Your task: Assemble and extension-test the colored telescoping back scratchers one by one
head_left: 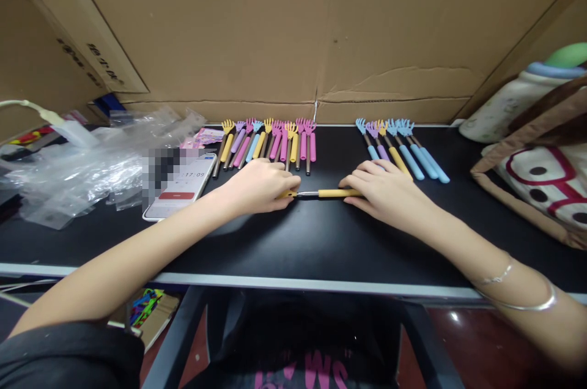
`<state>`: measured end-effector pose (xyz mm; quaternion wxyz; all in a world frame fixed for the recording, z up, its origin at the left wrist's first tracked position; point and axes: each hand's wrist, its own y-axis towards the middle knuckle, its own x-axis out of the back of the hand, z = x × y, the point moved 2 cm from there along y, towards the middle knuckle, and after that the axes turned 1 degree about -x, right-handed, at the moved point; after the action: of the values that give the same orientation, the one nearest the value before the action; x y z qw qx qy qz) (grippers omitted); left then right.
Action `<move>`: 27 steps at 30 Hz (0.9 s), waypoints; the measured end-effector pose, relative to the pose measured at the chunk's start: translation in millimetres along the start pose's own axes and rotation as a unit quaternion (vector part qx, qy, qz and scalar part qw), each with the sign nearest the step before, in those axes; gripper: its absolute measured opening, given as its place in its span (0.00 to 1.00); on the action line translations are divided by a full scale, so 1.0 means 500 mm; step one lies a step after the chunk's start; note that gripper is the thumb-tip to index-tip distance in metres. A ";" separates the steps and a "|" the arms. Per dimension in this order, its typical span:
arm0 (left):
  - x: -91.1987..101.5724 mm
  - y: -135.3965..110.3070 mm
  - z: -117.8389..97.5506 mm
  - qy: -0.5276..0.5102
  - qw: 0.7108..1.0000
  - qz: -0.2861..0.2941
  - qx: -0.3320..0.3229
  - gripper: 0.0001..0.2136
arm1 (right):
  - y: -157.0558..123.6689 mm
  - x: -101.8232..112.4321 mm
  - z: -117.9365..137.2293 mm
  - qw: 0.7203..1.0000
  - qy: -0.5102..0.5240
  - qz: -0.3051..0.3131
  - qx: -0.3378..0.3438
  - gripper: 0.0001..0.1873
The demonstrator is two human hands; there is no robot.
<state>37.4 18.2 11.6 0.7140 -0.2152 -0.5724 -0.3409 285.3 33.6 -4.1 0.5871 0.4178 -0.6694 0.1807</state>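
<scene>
A yellow-handled telescopic back scratcher lies level just above the black table, held between both hands. My left hand is closed round its claw end, which is mostly hidden. My right hand is closed round the yellow grip. The thin metal rod shows between them. Behind my left hand lies a row of several scratchers in yellow, pink, purple and blue. Behind my right hand lies a smaller row of several scratchers, mostly blue.
A phone showing a timer lies at the left. Clear plastic bags are heaped further left. A patterned bag and a white bottle stand at the right. Cardboard walls close the back.
</scene>
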 end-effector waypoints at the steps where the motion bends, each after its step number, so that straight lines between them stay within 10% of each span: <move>1: 0.001 0.001 -0.004 0.012 1.000 -0.010 0.002 0.07 | 0.003 -0.001 0.009 1.000 -0.003 -0.014 0.008 0.10; 15: 0.003 0.004 -0.033 0.027 0.993 -0.111 0.000 0.06 | 0.015 -0.011 0.050 0.993 0.084 -0.083 -0.016 0.14; 27: 0.061 -0.018 -0.070 0.173 0.953 -0.236 -0.076 0.15 | 0.016 0.085 0.093 0.993 -0.073 -0.092 -0.008 0.23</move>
<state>57.7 -19.8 31.6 0.6829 -0.0654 -0.4473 -0.5738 251.4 -10.6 26.5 0.5538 0.4853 -0.6707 0.0894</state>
